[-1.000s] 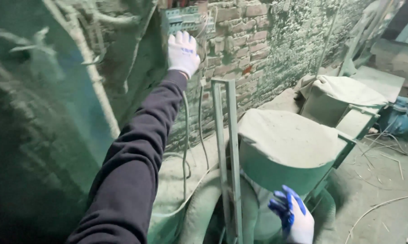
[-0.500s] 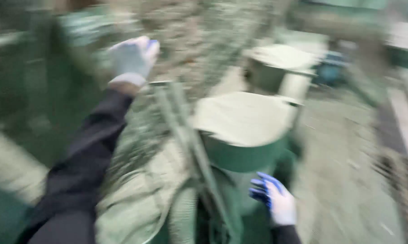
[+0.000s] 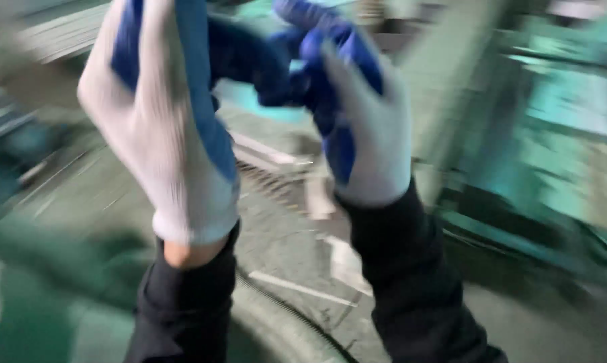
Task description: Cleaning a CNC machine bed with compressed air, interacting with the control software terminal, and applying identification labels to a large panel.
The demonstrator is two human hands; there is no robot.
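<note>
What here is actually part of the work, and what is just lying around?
In use:
left hand in its white and blue glove
right hand, gloved alike, fingertips meeting the left

Lying about:
green metal frame, blurred
pale strips on the floor

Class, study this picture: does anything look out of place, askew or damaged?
The left glove leaves a strip of bare wrist above the dark sleeve. Both hands, left and right hand, are raised with fingertips meeting. The blur hides the rest.
</note>
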